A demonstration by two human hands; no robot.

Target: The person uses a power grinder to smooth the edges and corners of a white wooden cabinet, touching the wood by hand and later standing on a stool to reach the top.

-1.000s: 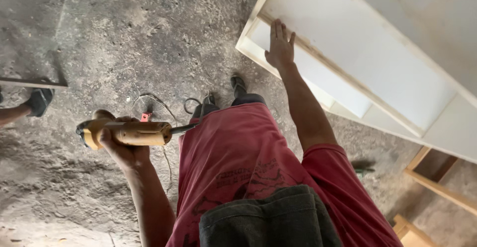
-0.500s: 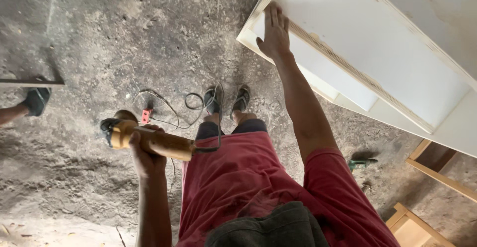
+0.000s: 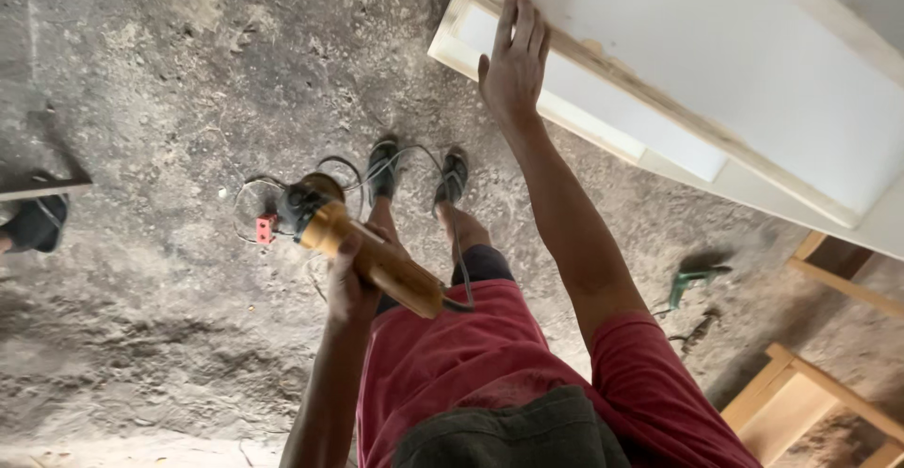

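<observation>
My left hand is shut around the body of a yellow power tool with a dark head, held at hip height and tilted so the head points away toward the floor. Its cord loops over the ground by my sandalled feet, beside a small red plug. My right hand lies flat, fingers together, on the wooden edge of a large white cabinet panel that leans in from the right.
Rough grey concrete floor all around. Another person's sandalled foot and a wooden slat sit at the left edge. A green hand tool lies on the floor at right. Bare wooden frames stand at bottom right.
My left hand has swung the yellow tool from level to tilted and brought it closer to my legs. My right hand has stayed on the white panel's edge.
</observation>
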